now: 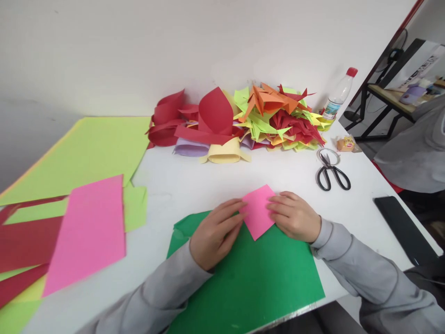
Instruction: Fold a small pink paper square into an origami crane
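Note:
A small pink square of paper (pixel 257 213) is held up at a slant, one corner pointing toward me, over a green sheet (pixel 253 283) at the table's front edge. My left hand (pixel 220 232) has its fingers on the square's left side. At the right side, the fingertips of my right hand (pixel 294 217) close on the paper's edge. Both thumbs are mostly hidden, and whether the square is folded in layers I cannot tell.
Left lie a large pink sheet (pixel 91 232), red strips (pixel 31 241) and yellow-green sheets (pixel 107 139). Folded paper shapes (pixel 215 116) pile along the wall. Right are scissors (pixel 330 171), a tape roll (pixel 334 157), a bottle (pixel 339 95), a wrapped snack (pixel 345 144), a black phone (pixel 405 227) and another person's sleeve (pixel 410 153).

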{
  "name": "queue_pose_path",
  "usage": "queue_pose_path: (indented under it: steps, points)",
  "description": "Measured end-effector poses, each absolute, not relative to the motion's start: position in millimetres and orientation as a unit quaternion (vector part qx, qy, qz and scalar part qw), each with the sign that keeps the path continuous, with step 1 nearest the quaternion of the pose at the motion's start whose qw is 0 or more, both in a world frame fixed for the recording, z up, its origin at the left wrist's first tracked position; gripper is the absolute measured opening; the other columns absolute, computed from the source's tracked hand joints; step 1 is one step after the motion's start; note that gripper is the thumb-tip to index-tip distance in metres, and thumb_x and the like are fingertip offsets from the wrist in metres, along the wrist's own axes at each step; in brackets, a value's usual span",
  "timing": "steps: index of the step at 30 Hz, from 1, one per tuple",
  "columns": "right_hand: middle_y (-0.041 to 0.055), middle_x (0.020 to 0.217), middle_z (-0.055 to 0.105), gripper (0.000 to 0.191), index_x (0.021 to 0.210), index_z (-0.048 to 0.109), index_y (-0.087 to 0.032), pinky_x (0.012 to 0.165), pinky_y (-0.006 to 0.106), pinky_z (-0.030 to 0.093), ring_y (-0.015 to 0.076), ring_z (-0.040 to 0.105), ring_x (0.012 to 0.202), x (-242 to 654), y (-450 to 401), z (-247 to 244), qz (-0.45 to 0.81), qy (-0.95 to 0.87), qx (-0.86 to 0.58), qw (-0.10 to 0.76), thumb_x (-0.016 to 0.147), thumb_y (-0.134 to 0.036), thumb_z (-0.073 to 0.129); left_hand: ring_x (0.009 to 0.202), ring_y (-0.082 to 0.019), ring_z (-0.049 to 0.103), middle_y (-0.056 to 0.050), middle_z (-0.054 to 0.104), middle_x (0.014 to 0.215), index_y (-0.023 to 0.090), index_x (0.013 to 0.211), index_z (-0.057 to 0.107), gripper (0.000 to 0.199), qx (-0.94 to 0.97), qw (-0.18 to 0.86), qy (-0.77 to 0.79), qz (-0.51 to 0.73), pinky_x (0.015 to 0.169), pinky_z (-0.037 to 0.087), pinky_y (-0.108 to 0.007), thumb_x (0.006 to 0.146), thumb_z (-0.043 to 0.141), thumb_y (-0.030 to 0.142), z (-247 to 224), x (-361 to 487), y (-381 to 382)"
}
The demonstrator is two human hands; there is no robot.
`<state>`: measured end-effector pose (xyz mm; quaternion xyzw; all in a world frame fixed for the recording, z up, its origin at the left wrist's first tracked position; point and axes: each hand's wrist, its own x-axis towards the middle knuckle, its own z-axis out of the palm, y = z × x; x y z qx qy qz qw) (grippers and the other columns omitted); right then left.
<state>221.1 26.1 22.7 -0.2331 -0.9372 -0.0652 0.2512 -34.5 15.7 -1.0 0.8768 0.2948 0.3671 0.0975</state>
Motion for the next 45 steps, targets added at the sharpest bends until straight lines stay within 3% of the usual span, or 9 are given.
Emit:
queue_pose_path:
  steps: [3, 5, 9, 16, 20, 26, 30, 38, 45]
  points:
    - [0.0095, 0.097, 0.072, 0.018, 0.092, 0.065, -0.015, 0.088, 0.039, 0.048, 0.0220, 0.063, 0.101, 220.2, 25.8, 22.0, -0.042, -0.949, -0.215, 0.226, 0.090, -0.012, 0.048, 0.125, -0.030, 0.051, -0.017, 0.059, 0.129, 0.014, 0.120, 0.058, 0.033, 0.906, 0.119, 0.264, 0.308, 0.102, 0.047, -0.050, 0.089, 0.056, 0.024, -4.7, -28.1, 8.9]
    - [0.0115, 0.103, 0.071, 0.021, 0.099, 0.066, -0.013, 0.088, 0.039, 0.048, 0.0226, 0.062, 0.104, 221.3, 26.0, 22.1, -0.022, -0.951, -0.219, 0.218, 0.089, -0.014, 0.047, 0.129, -0.032, 0.047, -0.018, 0.057, 0.132, 0.013, 0.125, 0.057, 0.040, 0.919, 0.113, 0.260, 0.274, 0.104, 0.045, -0.052, 0.089, 0.058, 0.030, -7.9, -26.3, 7.1]
    - [0.0133, 0.116, 0.068, 0.029, 0.111, 0.064, -0.014, 0.095, 0.042, 0.045, 0.0239, 0.057, 0.115, 224.8, 26.0, 22.2, 0.028, -0.950, -0.237, 0.203, 0.087, -0.017, 0.048, 0.127, -0.031, 0.050, -0.019, 0.062, 0.125, 0.010, 0.119, 0.060, 0.032, 0.929, 0.075, 0.228, 0.282, 0.101, 0.048, -0.049, 0.092, 0.051, 0.025, -9.0, -27.0, 8.9]
    - [0.0122, 0.115, 0.068, 0.026, 0.107, 0.066, -0.013, 0.095, 0.044, 0.048, 0.0253, 0.059, 0.114, 228.3, 29.4, 20.6, 0.052, -0.950, -0.227, 0.210, 0.088, -0.017, 0.049, 0.110, -0.023, 0.064, -0.015, 0.072, 0.104, 0.010, 0.099, 0.066, 0.018, 0.926, 0.049, 0.187, 0.324, 0.095, 0.055, -0.037, 0.091, 0.051, 0.010, -0.3, -23.7, 7.7]
    - [0.0094, 0.113, 0.070, 0.023, 0.103, 0.067, -0.017, 0.096, 0.042, 0.049, 0.0232, 0.059, 0.115, 231.3, 33.2, 19.5, 0.083, -0.946, -0.231, 0.211, 0.089, -0.016, 0.049, 0.110, -0.022, 0.064, -0.012, 0.073, 0.100, 0.014, 0.092, 0.068, 0.020, 0.924, 0.056, 0.177, 0.334, 0.096, 0.055, -0.037, 0.091, 0.049, 0.008, -2.2, -22.9, 6.6]
    - [0.0087, 0.108, 0.072, 0.015, 0.098, 0.069, -0.019, 0.096, 0.041, 0.050, 0.0213, 0.062, 0.113, 233.7, 39.6, 15.4, 0.165, -0.925, -0.243, 0.241, 0.091, -0.021, 0.055, 0.116, -0.026, 0.060, -0.014, 0.072, 0.104, 0.013, 0.101, 0.069, 0.020, 0.926, 0.113, 0.185, 0.309, 0.098, 0.053, -0.042, 0.089, 0.053, 0.014, -1.8, -25.4, 2.6]
    - [0.0097, 0.106, 0.073, 0.012, 0.094, 0.069, -0.019, 0.095, 0.041, 0.050, 0.0217, 0.064, 0.110, 235.2, 43.7, 13.7, 0.215, -0.909, -0.244, 0.261, 0.090, -0.027, 0.060, 0.116, -0.025, 0.060, -0.012, 0.073, 0.101, 0.016, 0.101, 0.069, 0.024, 0.920, 0.151, 0.180, 0.313, 0.098, 0.052, -0.042, 0.087, 0.050, 0.009, 2.2, -27.4, 1.7]
    - [0.0105, 0.107, 0.072, 0.009, 0.091, 0.070, -0.018, 0.095, 0.042, 0.050, 0.0223, 0.063, 0.111, 238.3, 47.3, 12.3, 0.232, -0.907, -0.228, 0.268, 0.089, -0.021, 0.061, 0.124, -0.024, 0.054, -0.016, 0.068, 0.116, 0.014, 0.118, 0.060, 0.041, 0.910, 0.122, 0.157, 0.365, 0.101, 0.049, -0.043, 0.085, 0.037, 0.005, -15.3, -34.0, 15.1]
    - [0.0120, 0.107, 0.072, 0.009, 0.090, 0.069, -0.017, 0.094, 0.042, 0.050, 0.0231, 0.063, 0.110, 237.5, 47.1, 13.9, 0.235, -0.907, -0.223, 0.270, 0.088, -0.020, 0.062, 0.129, -0.022, 0.048, -0.013, 0.069, 0.116, 0.015, 0.109, 0.064, 0.040, 0.915, 0.132, 0.136, 0.357, 0.102, 0.049, -0.039, 0.092, 0.028, 0.008, -26.5, -36.9, 20.2]
